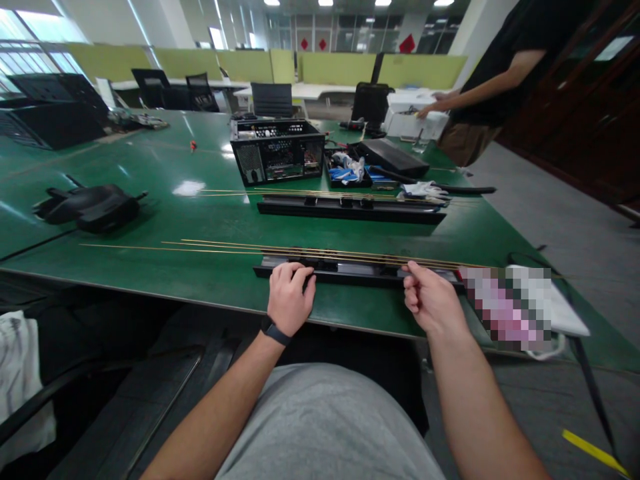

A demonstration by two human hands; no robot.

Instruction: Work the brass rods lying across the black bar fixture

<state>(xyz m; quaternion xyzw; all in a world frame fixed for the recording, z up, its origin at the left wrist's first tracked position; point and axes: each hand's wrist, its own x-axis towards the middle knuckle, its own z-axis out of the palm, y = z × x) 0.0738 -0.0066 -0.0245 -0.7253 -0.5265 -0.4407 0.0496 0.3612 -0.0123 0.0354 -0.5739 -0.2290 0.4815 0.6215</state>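
A long black rail-like bar [345, 275] lies along the near edge of the green table, with darker block-shaped fittings along its length. Several thin gold-coloured rods [225, 249] run lengthwise over it and stick out far to the left. My left hand [291, 298], with a dark band on the wrist, is curled onto the bar's front edge near its left end. Toward the right end, my right hand [434, 297] is closed, thumb and forefinger pinched at one of the rods. The exact contact at the fingertips is too small to make out.
A second black bar [350, 209] with rods lies farther back. Behind it are an open computer case [280, 152], a tray of gloves [347, 168] and a black case [390, 157]. A black device [93, 207] sits left. Another person [505, 73] stands at back right.
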